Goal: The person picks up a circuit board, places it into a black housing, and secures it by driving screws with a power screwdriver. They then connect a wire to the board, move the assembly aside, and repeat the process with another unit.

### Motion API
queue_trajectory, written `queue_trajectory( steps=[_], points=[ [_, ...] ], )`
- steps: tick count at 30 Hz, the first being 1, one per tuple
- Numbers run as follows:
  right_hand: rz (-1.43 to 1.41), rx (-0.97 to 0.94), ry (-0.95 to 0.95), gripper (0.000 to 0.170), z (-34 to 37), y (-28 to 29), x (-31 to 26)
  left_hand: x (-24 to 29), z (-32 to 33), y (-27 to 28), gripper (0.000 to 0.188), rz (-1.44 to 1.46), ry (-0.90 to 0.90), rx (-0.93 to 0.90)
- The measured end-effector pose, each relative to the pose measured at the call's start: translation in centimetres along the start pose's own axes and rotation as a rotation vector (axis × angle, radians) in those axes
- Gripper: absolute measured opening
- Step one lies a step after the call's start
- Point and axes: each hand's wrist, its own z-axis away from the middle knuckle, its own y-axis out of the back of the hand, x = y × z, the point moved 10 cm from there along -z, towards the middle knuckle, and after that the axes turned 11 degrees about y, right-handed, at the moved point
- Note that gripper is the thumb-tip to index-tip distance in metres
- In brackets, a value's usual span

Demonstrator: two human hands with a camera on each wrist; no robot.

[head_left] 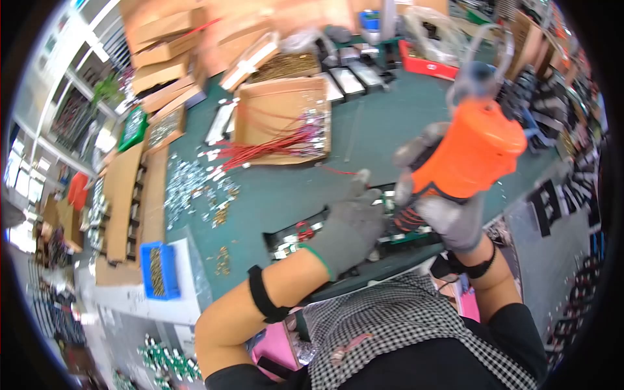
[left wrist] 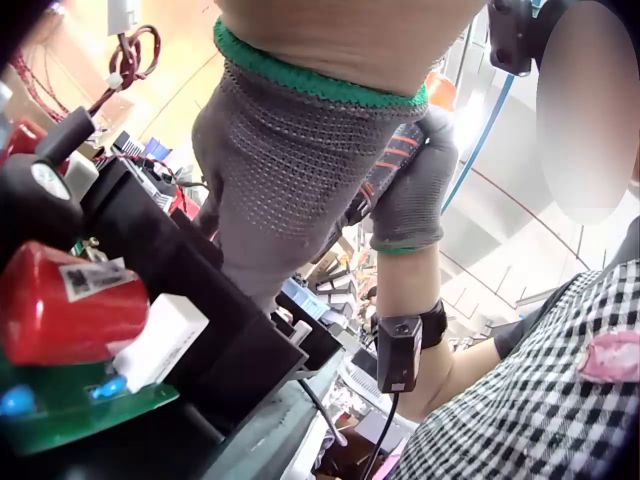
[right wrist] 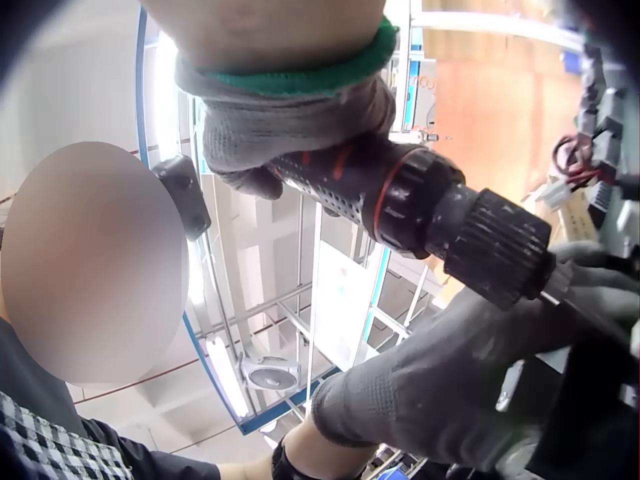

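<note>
My right hand (head_left: 448, 218), in a grey glove, grips an electric screwdriver (right wrist: 400, 195) with a black ribbed nose; its orange body (head_left: 465, 149) rises above the hand. The driver's thin bit (right wrist: 556, 296) points down beside the fingers of my gloved left hand (head_left: 351, 227). That left hand grips the side of a long black plastic case (left wrist: 150, 240) at the table's front edge. Inside the case are a red cylindrical part (left wrist: 70, 305), a white block (left wrist: 165, 340) and a green circuit board (left wrist: 100, 410). The bit's tip is hidden by the left hand and case.
A cardboard tray (head_left: 250, 159) with red wires (head_left: 273, 146) stands behind the hands. Loose small metal parts (head_left: 188, 185) lie to the left, near a blue bin (head_left: 170, 260) of screws. A red box (head_left: 422, 67) holding plastic bags is at the back right.
</note>
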Motion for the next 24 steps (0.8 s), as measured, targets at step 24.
queue_trajectory(
  steps=[24],
  points=[
    [-0.285, -0.087, 0.16, 0.071, -3.5, -8.1, -3.2, -28.0, 21.6, -10.1, 0.016, 0.467, 1.166, 0.479]
  ],
)
